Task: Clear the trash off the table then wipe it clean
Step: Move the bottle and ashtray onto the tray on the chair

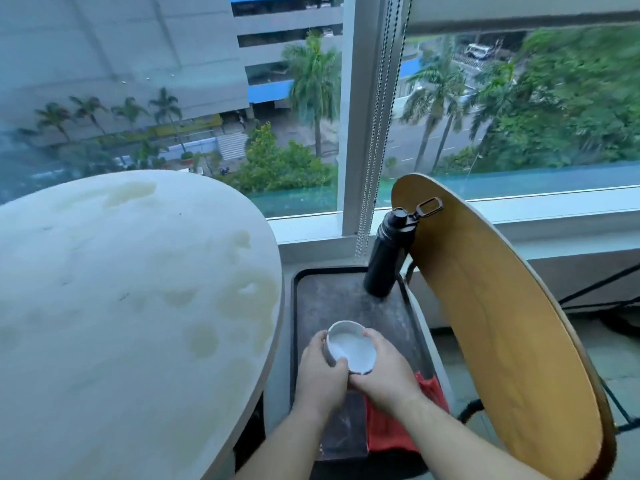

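A round white table [114, 289] fills the left of the view, its top marked with yellowish stains toward the right edge. To its right stands a dark tray [332, 299]. Over that tray both hands hold a small white bowl [351, 351]. My left hand [322, 375] grips the bowl's near left rim. My right hand [384, 372] wraps its right side. A red cloth [391, 424] lies on the tray under my right wrist.
A black bottle [389, 251] with an open flip cap stands at the tray's far right corner. A wooden chair back [502, 323] curves along the right. The window sill [519, 209] and bead cords [377, 133] lie behind.
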{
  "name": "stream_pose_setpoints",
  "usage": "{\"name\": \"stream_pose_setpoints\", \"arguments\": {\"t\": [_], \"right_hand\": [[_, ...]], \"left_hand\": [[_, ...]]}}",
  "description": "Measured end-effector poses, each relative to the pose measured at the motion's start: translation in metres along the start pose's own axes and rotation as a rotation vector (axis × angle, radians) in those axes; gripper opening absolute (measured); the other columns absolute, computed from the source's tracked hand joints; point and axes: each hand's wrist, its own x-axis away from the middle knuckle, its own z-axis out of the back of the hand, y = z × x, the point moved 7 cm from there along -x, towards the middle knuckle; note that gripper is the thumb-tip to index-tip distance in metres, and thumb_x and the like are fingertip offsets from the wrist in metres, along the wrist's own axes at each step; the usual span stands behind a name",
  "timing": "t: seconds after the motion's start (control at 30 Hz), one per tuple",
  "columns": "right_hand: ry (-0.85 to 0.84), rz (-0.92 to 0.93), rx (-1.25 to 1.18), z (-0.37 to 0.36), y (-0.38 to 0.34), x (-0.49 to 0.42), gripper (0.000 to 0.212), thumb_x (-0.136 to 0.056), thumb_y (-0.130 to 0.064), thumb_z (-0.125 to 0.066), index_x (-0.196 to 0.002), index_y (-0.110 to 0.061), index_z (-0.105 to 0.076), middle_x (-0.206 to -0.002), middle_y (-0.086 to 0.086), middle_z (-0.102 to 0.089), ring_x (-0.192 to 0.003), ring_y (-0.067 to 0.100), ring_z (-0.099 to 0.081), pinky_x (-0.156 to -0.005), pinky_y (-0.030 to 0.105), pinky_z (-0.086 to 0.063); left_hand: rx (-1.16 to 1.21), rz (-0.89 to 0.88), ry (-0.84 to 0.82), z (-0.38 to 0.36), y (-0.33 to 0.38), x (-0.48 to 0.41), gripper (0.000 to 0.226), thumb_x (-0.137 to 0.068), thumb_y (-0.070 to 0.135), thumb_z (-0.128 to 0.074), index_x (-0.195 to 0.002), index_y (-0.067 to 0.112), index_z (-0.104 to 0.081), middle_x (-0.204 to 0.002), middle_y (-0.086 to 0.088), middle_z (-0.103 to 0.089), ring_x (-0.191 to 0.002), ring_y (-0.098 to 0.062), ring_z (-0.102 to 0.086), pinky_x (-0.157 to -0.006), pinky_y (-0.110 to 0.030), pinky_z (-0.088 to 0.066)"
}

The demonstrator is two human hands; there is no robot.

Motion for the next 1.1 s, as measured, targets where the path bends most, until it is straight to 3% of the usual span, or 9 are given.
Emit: {"name": "stream_pose_setpoints", "arguments": {"t": [0.07,0.23,0.37,0.43,0.53,0.63,0.8,0.97,1.1], "right_hand": [[0.013,-0.047,0.066,-0.012,0.021,-0.019,0.075,-0.063,-0.05,-0.079,-0.13,-0.039,-0.049,-0.128,-0.02,-0.055,-0.115,0.013,-0.06,-0.085,0.03,-0.049],[0.103,-0.072,0.136,-0.017,0.052,-0.041,0.047,-0.06,-0.049,-0.078,-0.086,-0.032,-0.043,-0.092,-0.013,-0.059,-0.088,0.015,-0.056,-0.063,0.03,-0.042],[0.165,-0.037,0.132,-0.02,0.061,-0.051,0.053,-0.06,-0.043,-0.088,-0.08,-0.031,-0.04,-0.091,-0.013,-0.054,-0.09,0.019,-0.052,-0.063,0.03,-0.036],[0.182,-0.051,0.138,-0.023,0.061,-0.055,0.053,-0.063,-0.042,-0.089,-0.089,-0.033,-0.044,-0.098,-0.014,-0.055,-0.095,0.018,-0.052,-0.068,0.029,-0.04],[0.221,-0.056,0.12,-0.026,0.056,-0.061,0.075,-0.071,-0.039,-0.089,-0.132,-0.031,-0.047,-0.128,-0.007,-0.057,-0.12,0.02,-0.051,-0.092,0.033,-0.049],[0.267,-0.023,0.096,-0.026,0.049,-0.075,0.087,-0.071,-0.034,-0.089,-0.143,-0.029,-0.04,-0.141,-0.009,-0.049,-0.129,0.021,-0.047,-0.099,0.036,-0.049],[0.311,-0.079,0.017,-0.017,0.037,-0.111,0.07,-0.074,-0.03,-0.086,-0.127,-0.033,-0.041,-0.127,-0.007,-0.052,-0.112,0.019,-0.056,-0.086,0.037,-0.054],[0.381,-0.1,0.034,-0.013,0.029,-0.138,0.041,-0.08,-0.03,-0.083,-0.093,-0.024,-0.045,-0.106,-0.008,-0.054,-0.084,0.016,-0.055,-0.057,0.024,-0.034],[0.415,-0.102,0.017,-0.015,0.025,-0.151,0.041,-0.079,-0.031,-0.085,-0.081,-0.02,-0.046,-0.097,-0.01,-0.053,-0.073,0.011,-0.051,-0.054,0.02,-0.029]], "left_hand": [[-0.013,0.006,-0.062,-0.011,-0.014,-0.015,0.059,-0.076,0.022,-0.055,-0.13,0.047,-0.056,-0.123,0.01,-0.069,-0.111,-0.008,-0.068,-0.097,-0.04,-0.058],[-0.226,-0.063,-0.13,-0.021,-0.014,-0.034,0.057,-0.082,0.008,-0.056,-0.115,0.055,-0.056,-0.109,0.025,-0.071,-0.109,0.004,-0.064,-0.093,-0.02,-0.051],[-0.556,-0.158,-0.1,-0.019,-0.018,-0.048,0.068,-0.076,0.011,-0.048,-0.132,0.049,-0.048,-0.117,0.022,-0.063,-0.12,-0.007,-0.053,-0.099,-0.033,-0.05],[-0.702,-0.209,-0.06,-0.017,-0.02,-0.047,0.07,-0.082,0.014,-0.055,-0.145,0.042,-0.041,-0.132,0.019,-0.058,-0.133,-0.01,-0.045,-0.109,-0.031,-0.043],[-0.91,-0.231,-0.069,-0.016,-0.025,-0.048,0.079,-0.09,0.034,-0.069,-0.157,0.022,-0.03,-0.167,0.004,-0.029,-0.156,-0.018,-0.02,-0.125,-0.032,-0.026],[-0.955,-0.223,-0.128,-0.019,-0.032,-0.052,0.088,-0.088,0.049,-0.077,-0.157,0.021,-0.03,-0.174,0.003,-0.009,-0.16,-0.02,-0.007,-0.124,-0.034,-0.032],[-0.975,-0.286,-0.119,-0.025,-0.036,-0.06,0.094,-0.09,0.047,-0.076,-0.161,0.018,-0.023,-0.175,0.0,-0.002,-0.161,-0.024,-0.001,-0.126,-0.032,-0.025],[-0.957,-0.307,-0.102,-0.023,-0.038,-0.063,0.095,-0.09,0.048,-0.075,-0.163,0.02,-0.021,-0.175,0.002,-0.001,-0.161,-0.023,0.001,-0.124,-0.031,-0.028],[-0.917,-0.316,-0.103,-0.023,-0.039,-0.067,0.096,-0.09,0.049,-0.075,-0.163,0.02,-0.02,-0.175,0.002,-0.001,-0.161,-0.022,0.001,-0.125,-0.03,-0.028]]}}
